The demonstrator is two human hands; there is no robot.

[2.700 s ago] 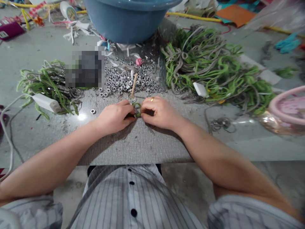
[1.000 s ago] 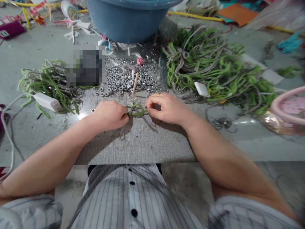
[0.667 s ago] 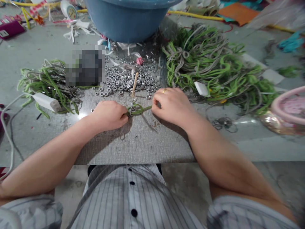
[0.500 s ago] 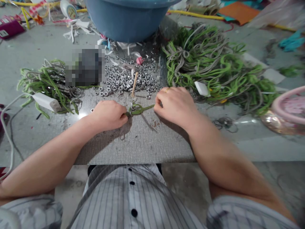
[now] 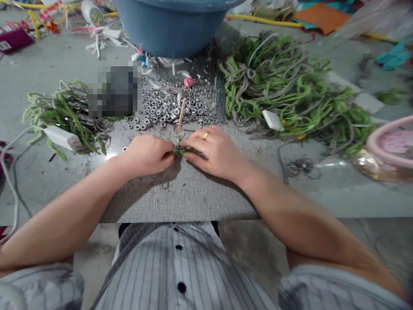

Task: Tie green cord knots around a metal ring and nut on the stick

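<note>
A green and grey cord [image 5: 181, 150] runs between my two hands near the table's front. My left hand [image 5: 150, 153] is closed, thumb and fingers pinching the cord's left part. From the right, my right hand [image 5: 214, 150], with a gold ring on one finger, has its fingertips on the cord close to the left fingertips. Part of the cord is hidden under its fingers. Just beyond the fingertips stands a thin wooden stick [image 5: 182, 113], with a metal ring [image 5: 177, 132] around its base. Many small metal nuts [image 5: 161, 112] lie behind it.
A heap of green and grey cords [image 5: 290, 82] lies at right, and a smaller corded bunch [image 5: 61, 112] at left. Behind the nuts stands a blue basin [image 5: 174, 30]. A white plastic block [image 5: 63, 137] with a cable sits at left; a pink-rimmed container [image 5: 393, 142] is far right.
My right hand has moved left along the cord, right up to my left hand. The cord's loop, visible before, is now mostly covered. My left hand has barely moved.
</note>
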